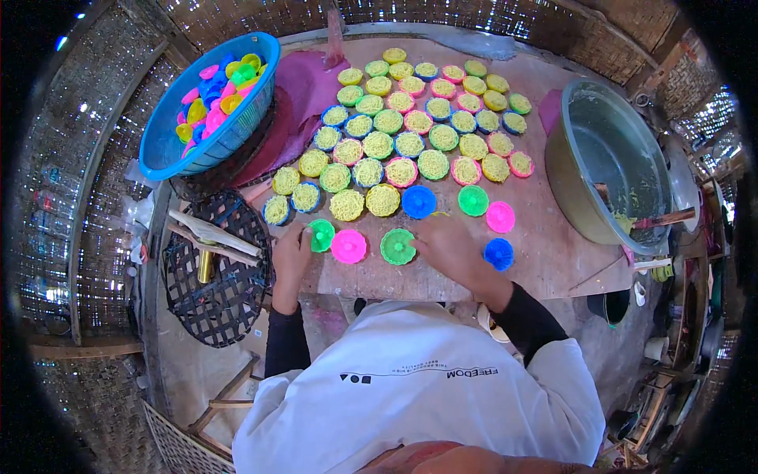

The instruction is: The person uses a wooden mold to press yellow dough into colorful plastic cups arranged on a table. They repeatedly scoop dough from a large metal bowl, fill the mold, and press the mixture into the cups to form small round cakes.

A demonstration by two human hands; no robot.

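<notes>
Small fluted plastic moulds, several holding pale yellow shredded strands, cover the wooden table. My left hand (290, 254) is closed at the left rim of a green mould (322, 235), its fingertips partly hidden. To the right of that lies a bare pink mould (349, 246). With curled fingers, my right hand (452, 251) touches the right edge of another green mould (397, 246). Just beyond this hand sit a blue mould (418, 202) and a third green mould (473, 201). A pink mould (500, 216) and a blue mould (498, 253) lie to its right, without strands.
A blue basin (154, 163) heaped with colourful moulds stands far left, above a purple cloth (316, 87). Nearer is a dark woven tray (213, 296) with pale sticks across it. On the right stands a large olive tub (562, 170) with a wooden-handled tool (665, 219).
</notes>
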